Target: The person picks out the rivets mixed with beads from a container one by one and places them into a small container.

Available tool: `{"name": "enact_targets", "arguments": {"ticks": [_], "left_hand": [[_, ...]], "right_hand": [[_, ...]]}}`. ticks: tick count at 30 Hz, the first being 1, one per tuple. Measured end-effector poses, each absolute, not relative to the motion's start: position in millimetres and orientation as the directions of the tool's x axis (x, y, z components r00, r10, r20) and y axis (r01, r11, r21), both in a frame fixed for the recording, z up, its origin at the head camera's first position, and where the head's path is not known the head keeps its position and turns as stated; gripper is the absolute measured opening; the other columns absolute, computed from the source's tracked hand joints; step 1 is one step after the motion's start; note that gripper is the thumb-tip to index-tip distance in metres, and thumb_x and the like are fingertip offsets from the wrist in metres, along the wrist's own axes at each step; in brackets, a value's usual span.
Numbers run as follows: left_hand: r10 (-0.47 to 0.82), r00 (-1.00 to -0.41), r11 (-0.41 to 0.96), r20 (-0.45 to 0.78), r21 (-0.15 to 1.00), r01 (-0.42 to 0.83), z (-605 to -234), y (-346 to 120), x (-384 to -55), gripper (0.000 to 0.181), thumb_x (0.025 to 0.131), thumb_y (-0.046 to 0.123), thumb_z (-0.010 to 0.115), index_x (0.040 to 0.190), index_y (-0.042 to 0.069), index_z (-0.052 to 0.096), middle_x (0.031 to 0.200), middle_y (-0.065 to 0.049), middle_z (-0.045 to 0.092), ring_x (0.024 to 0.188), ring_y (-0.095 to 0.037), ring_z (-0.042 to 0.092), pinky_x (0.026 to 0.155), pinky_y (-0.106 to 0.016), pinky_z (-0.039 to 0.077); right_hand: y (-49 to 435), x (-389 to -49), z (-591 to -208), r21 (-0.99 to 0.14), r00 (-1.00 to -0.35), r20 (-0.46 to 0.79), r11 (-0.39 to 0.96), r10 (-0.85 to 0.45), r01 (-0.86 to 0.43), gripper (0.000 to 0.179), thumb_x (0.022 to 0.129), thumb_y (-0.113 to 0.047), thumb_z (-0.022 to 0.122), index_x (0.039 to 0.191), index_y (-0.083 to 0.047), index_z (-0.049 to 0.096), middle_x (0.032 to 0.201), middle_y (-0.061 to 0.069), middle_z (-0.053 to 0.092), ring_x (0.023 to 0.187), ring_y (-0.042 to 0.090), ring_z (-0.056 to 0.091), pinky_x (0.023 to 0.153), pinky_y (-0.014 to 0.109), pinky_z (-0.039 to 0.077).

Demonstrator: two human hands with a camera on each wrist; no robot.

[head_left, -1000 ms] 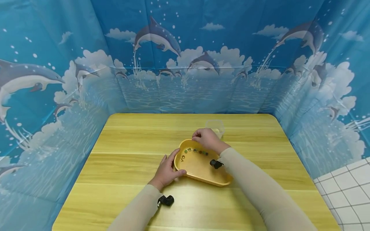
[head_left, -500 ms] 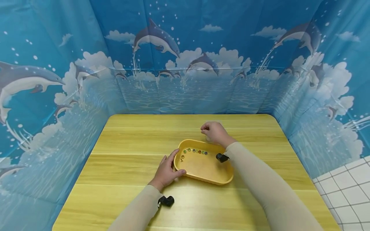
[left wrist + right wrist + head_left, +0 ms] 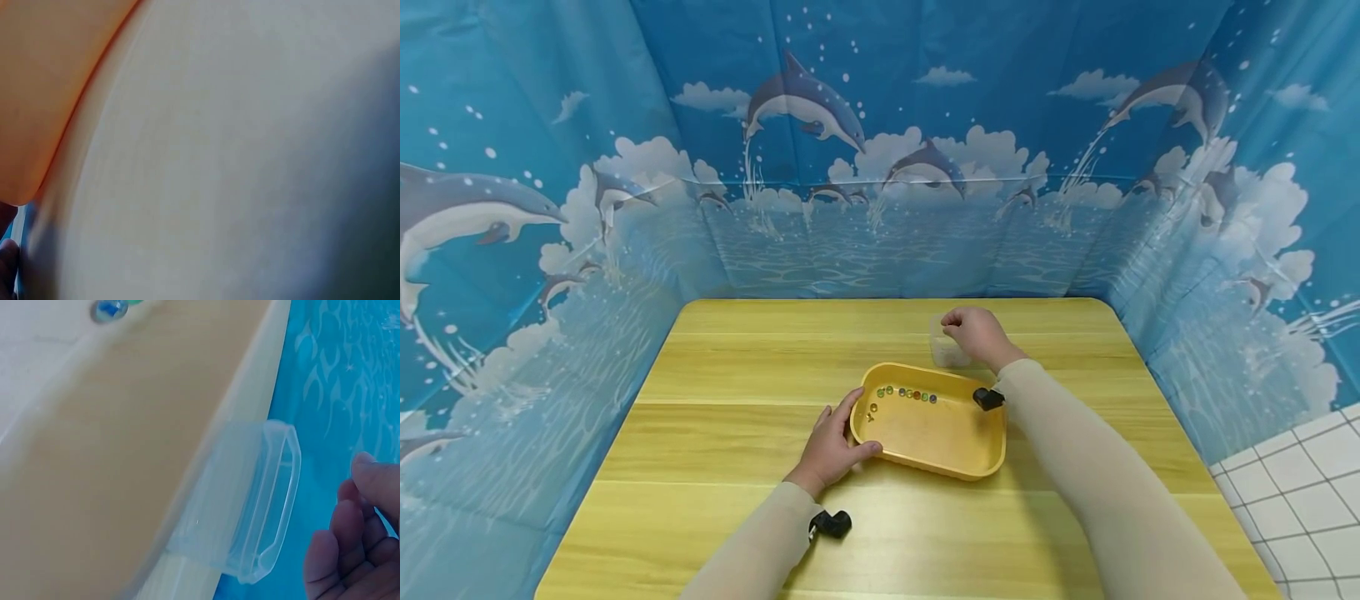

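A yellow plastic tray (image 3: 940,458) stands on the table, with several coloured glass marbles (image 3: 917,395) along its back and left inner edges. My left hand (image 3: 831,446) grips the tray's left end, thumb on the near rim, fingers along the far side. My right hand (image 3: 979,333) is above a clear plastic box (image 3: 946,354) behind the tray, its fingers curled and thumb close to the index finger. Whether a small thing is between those fingertips is hidden. In the right wrist view the box (image 3: 250,506) lies beside the hand (image 3: 362,531), apart from it.
The wooden table (image 3: 715,450) spreads out around the tray. A blue dolphin-print curtain (image 3: 880,242) encloses its back and sides. Black wrist cameras sit on both sleeves. White tiles (image 3: 1300,492) show at the right. The left wrist view shows mostly blurred tabletop (image 3: 206,156).
My right hand has moved from over the tray's back rim, back and to the right, to above the clear box. The left hand and the tray stay almost where they were.
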State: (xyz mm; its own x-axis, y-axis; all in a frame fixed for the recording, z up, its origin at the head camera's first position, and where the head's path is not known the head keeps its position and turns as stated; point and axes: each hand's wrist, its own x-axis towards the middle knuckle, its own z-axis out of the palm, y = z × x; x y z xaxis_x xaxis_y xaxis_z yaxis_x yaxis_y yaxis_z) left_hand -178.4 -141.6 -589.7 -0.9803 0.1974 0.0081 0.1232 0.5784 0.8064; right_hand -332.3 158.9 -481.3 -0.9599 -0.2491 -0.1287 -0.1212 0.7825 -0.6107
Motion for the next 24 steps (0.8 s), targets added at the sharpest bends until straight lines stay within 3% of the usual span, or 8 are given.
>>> {"name": "enact_targets", "arguments": {"ticks": [10, 16, 22, 24], "left_hand": [[0.205, -0.979, 0.581, 0.006, 0.804, 0.126, -589.2, -142.5, -178.1, 0.097, 0.083, 0.047, 0.088, 0.164, 0.033, 0.036, 0.156, -0.008, 0.058, 0.157, -0.050, 0.028, 0.133, -0.061, 0.013], [0.212, -0.977, 0.580, 0.019, 0.802, 0.142, -590.6, -142.3, -179.7, 0.097, 0.083, 0.046, 0.088, 0.164, 0.033, 0.036, 0.154, -0.008, 0.060, 0.155, -0.046, 0.036, 0.134, -0.059, 0.012], [0.213, -0.977, 0.576, 0.019, 0.805, 0.141, -590.9, -142.5, -179.6, 0.097, 0.084, 0.045, 0.088, 0.164, 0.033, 0.036, 0.156, -0.007, 0.058, 0.156, -0.048, 0.032, 0.133, -0.060, 0.012], [0.212, -0.977, 0.575, 0.017, 0.806, 0.138, -590.9, -142.7, -179.4, 0.097, 0.084, 0.045, 0.088, 0.164, 0.033, 0.036, 0.156, -0.007, 0.058, 0.156, -0.049, 0.031, 0.133, -0.061, 0.013]], "right_hand": [[167.1, -337.8, -482.0, -0.589, -0.968, -0.102, 0.799, -0.228, -0.126, 0.032, 0.111, -0.018, 0.053, 0.136, -0.003, 0.067, 0.136, 0.019, 0.069, 0.119, 0.035, 0.067, 0.101, 0.050, 0.058], [167.0, -338.6, -481.2, -0.585, -0.971, -0.117, 0.804, -0.209, -0.102, 0.035, 0.112, -0.018, 0.052, 0.140, -0.001, 0.065, 0.138, 0.020, 0.068, 0.122, 0.037, 0.066, 0.103, 0.051, 0.058], [168.3, -341.4, -481.0, -0.593, -0.973, -0.156, 0.804, -0.172, -0.047, 0.037, 0.112, -0.020, 0.051, 0.144, -0.003, 0.061, 0.139, 0.020, 0.067, 0.112, 0.034, 0.069, 0.087, 0.044, 0.059], [167.3, -341.8, -480.6, -0.594, -0.973, -0.158, 0.803, -0.170, -0.044, 0.038, 0.112, -0.020, 0.051, 0.144, -0.003, 0.061, 0.140, 0.020, 0.066, 0.115, 0.035, 0.068, 0.089, 0.045, 0.060]]}}
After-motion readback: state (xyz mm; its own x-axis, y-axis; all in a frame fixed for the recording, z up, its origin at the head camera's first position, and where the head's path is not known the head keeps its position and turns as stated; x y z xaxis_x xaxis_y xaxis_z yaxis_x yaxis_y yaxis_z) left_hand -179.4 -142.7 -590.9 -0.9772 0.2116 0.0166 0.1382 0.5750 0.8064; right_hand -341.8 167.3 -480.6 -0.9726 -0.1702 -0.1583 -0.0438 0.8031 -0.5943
